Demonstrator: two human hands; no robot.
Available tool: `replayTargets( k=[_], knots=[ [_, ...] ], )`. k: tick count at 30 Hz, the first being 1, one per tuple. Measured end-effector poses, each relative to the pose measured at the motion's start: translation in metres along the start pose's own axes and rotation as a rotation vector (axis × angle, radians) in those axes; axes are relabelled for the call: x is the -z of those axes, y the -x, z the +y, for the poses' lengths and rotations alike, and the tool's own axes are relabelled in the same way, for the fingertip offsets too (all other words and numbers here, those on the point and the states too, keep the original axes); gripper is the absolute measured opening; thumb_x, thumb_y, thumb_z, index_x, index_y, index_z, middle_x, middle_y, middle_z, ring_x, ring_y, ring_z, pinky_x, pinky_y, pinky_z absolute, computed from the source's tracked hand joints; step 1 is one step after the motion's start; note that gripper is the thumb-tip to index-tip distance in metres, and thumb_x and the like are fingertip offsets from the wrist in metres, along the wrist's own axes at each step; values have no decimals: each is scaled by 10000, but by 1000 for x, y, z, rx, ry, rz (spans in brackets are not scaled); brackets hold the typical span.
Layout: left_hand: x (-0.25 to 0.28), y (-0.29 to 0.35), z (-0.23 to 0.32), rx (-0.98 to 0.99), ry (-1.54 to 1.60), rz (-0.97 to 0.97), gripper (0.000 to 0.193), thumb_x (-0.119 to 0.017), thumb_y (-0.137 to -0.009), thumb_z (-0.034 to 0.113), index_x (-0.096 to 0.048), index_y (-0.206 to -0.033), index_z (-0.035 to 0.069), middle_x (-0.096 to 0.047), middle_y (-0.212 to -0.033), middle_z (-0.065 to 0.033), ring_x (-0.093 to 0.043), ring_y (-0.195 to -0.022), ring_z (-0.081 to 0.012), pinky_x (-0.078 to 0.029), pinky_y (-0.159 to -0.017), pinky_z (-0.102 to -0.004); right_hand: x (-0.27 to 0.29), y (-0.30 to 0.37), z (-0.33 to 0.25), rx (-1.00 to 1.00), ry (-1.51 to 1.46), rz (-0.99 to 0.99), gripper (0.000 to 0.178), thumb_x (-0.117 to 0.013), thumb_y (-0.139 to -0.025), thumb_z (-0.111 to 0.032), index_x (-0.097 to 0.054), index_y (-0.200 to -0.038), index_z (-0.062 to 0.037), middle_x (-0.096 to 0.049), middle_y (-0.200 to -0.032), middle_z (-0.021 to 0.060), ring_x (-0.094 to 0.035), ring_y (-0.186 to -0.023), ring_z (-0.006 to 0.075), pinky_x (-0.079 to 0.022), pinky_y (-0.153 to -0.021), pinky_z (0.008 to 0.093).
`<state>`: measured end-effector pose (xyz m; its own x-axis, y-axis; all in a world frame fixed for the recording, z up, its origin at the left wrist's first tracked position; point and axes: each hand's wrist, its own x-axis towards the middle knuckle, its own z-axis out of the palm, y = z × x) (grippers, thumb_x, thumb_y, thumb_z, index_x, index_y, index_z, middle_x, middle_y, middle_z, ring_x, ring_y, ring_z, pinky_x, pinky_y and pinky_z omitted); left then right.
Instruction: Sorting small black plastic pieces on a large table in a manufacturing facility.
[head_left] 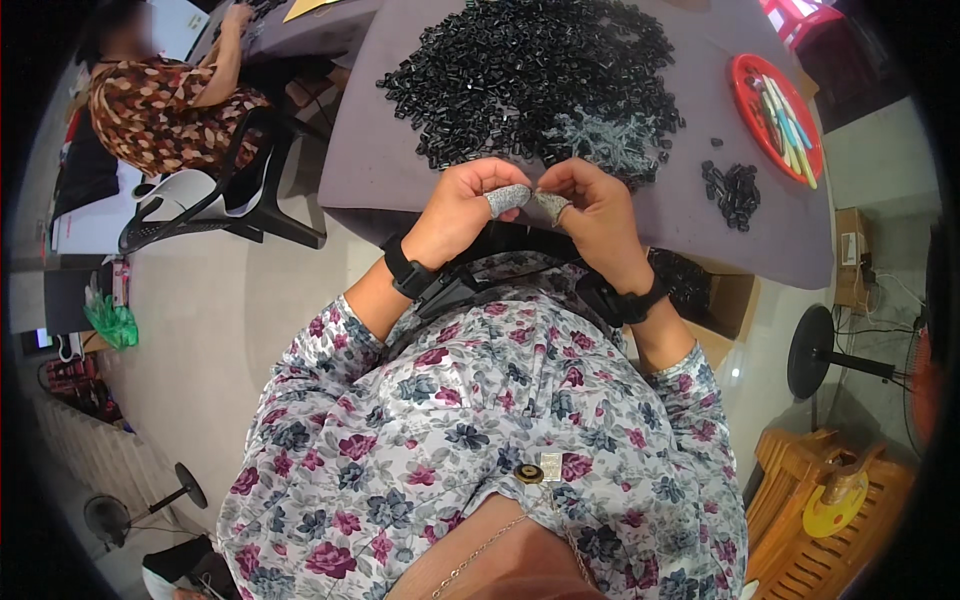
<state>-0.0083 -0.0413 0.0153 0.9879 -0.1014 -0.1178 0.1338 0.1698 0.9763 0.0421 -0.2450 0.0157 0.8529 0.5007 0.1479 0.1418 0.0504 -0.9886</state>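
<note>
My left hand (462, 212) and my right hand (600, 208) meet at the table's near edge, thumbs and fingers pinched close together. A grey knitted cover wraps each thumb. Whatever lies between the fingertips is too small and hidden to make out. Just beyond my hands spreads a big heap of small black plastic pieces (520, 75). Thin grey scraps (610, 140) lie on its near right part. A smaller pile of black pieces (735, 196) sits apart, to the right of my right hand.
On the grey-covered table (360, 150), a red round tray (745, 85) holds several slim-handled tools. Below the near edge stands a cardboard box (735, 305) with black pieces inside. Another person (170, 110) sits at the left in a black chair (265, 190). Wooden furniture (810, 510) stands lower right.
</note>
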Motion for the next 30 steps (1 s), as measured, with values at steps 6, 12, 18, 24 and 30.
replayTargets(
  k=[6, 12, 18, 24, 30],
  knots=[
    [-3, 2, 4, -68, -77, -42, 167, -606, -982, -22, -705, -1115, 3, -726, -1000, -15, -652, -859, -66, -525, -772, -220, -4, 1, -5, 27, 87, 46, 191, -666, -857, 87, -686, -1026, 0, -709, -923, 43, -670, -847, 106, -543, -749, 254],
    [-4, -1, 2, -29, -96, -7, 166, -604, -979, -17, -712, -1104, 3, -727, -988, -16, -653, -857, -63, -530, -767, -226, -5, 2, -6, 31, 143, 41, 187, -662, -836, 93, -682, -996, -2, -700, -893, 44, -667, -812, 106, -531, -715, 264],
    [1, -2, 8, 19, -28, -58, 136, -624, -972, 0, -729, -1057, -14, -733, -921, -21, -646, -776, -72, -530, -730, -230, -7, 5, -4, 86, 171, 61, 176, -664, -830, 83, -690, -982, -3, -712, -872, 72, -675, -783, 122, -529, -685, 277],
    [6, 0, 7, 76, -43, -50, 152, -624, -971, 3, -725, -1086, -5, -732, -923, -26, -660, -783, -83, -541, -743, -235, -6, 4, -4, -19, 217, -30, 143, -678, -895, 74, -684, -1032, 31, -723, -928, 44, -677, -821, 89, -533, -710, 229],
    [16, -3, 10, 70, -25, -18, 106, -640, -995, 35, -714, -1069, 23, -721, -949, -10, -654, -789, -69, -545, -752, -216, -7, -7, -6, -33, 26, 14, 241, -685, -859, 40, -705, -1098, 21, -757, -965, 117, -717, -820, 146, -555, -725, 297]
  ],
)
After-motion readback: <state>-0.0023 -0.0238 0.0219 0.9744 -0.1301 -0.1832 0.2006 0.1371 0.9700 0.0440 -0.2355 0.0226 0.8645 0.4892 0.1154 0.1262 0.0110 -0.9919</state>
